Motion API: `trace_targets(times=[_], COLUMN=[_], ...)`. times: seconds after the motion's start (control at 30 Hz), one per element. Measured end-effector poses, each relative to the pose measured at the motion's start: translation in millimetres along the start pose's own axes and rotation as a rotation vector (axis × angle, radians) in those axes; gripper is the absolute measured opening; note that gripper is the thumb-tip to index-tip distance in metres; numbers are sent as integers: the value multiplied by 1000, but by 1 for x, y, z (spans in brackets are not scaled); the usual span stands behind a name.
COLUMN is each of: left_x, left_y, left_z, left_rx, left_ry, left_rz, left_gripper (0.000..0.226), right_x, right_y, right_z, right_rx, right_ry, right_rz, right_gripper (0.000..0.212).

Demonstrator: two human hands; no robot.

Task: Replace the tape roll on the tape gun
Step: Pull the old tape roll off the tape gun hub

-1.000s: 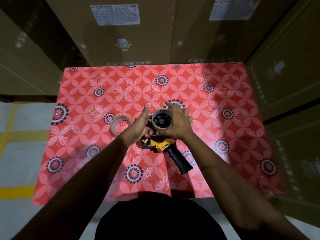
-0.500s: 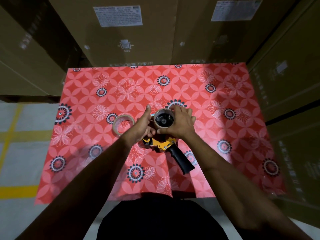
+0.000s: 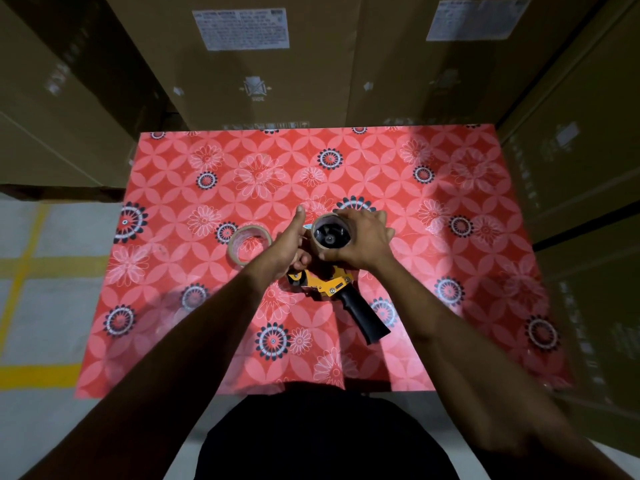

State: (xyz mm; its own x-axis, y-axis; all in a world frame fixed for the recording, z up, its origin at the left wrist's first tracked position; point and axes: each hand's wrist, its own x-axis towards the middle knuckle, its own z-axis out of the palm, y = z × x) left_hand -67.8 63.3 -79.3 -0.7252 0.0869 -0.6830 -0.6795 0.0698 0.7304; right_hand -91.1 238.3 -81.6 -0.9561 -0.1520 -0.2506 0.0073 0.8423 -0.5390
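A yellow tape gun (image 3: 327, 284) with a black handle lies on its side in the middle of the red flowered table (image 3: 450, 306). On its black hub sits a nearly bare cardboard tape core (image 3: 317, 245). My right hand (image 3: 360, 242) wraps around that core from the right. My left hand (image 3: 289, 244) pinches at the core's left side, thumb raised; its fingertips are partly hidden. A second roll of clear tape (image 3: 247, 242) lies flat on the table just left of my left hand.
Tall cardboard boxes (image 3: 263, 64) stand against the table's far edge and along its right side (image 3: 581, 168). Grey floor with yellow lines (image 3: 38, 265) shows to the left. My dark-clothed body is at the near edge.
Both hands have stayed on the core and tape gun with only slight shifts. The clear tape roll has not moved.
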Motion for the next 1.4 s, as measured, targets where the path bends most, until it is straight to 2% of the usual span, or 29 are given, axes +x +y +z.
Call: trace_targets(times=[0.07, 0.13, 0.27, 0.37, 0.43, 0.53, 0.67, 0.77, 0.93, 1.1, 1.23, 1.33, 1.4], left_x=[-2, -3, 0, -4, -4, -1, -4, -6, 1, 4, 4, 4, 3], left_y=[1, 1, -1, 4, 5, 2, 4, 4, -6, -17, -14, -6, -5], left_z=[1, 2, 0, 1, 1, -1, 2, 2, 0, -5, 1, 9, 13], left_rx=[3, 32, -1, -34, -33, 11, 33, 3, -3, -53, 91, 221, 348], left_ry=[-15, -24, -7, -5, -17, -46, -58, -44, -20, 42, 35, 74, 146], left_rz=[-9, -14, -13, 0, 1, -20, -10, 11, 123, 220, 329, 422, 496], left_gripper=[78, 82, 87, 76, 75, 87, 78, 72, 70, 87, 55, 21, 13], right_x=[1, 1, 2, 3, 7, 7, 3, 5, 6, -3, -11, -15, -15], right_y=[0, 3, 2, -1, 0, 3, -2, -7, 5, 21, 52, 80, 103], right_z=[-8, -10, -5, -3, -4, -11, -8, 3, -12, -34, -48, -63, -69], right_rx=[43, 80, 22, 35, 106, 144, 83, -9, 142, 279, 319, 261, 205], right_ry=[-63, -115, -134, -34, -36, -107, -151, -64, -2, 74, 219, 342, 404], right_rz=[-37, -53, 1, 72, 74, 9, 1, 49, -95, -96, -5, 103, 190], right_gripper=[92, 95, 120, 100, 92, 95, 112, 117, 94, 100, 102, 90, 88])
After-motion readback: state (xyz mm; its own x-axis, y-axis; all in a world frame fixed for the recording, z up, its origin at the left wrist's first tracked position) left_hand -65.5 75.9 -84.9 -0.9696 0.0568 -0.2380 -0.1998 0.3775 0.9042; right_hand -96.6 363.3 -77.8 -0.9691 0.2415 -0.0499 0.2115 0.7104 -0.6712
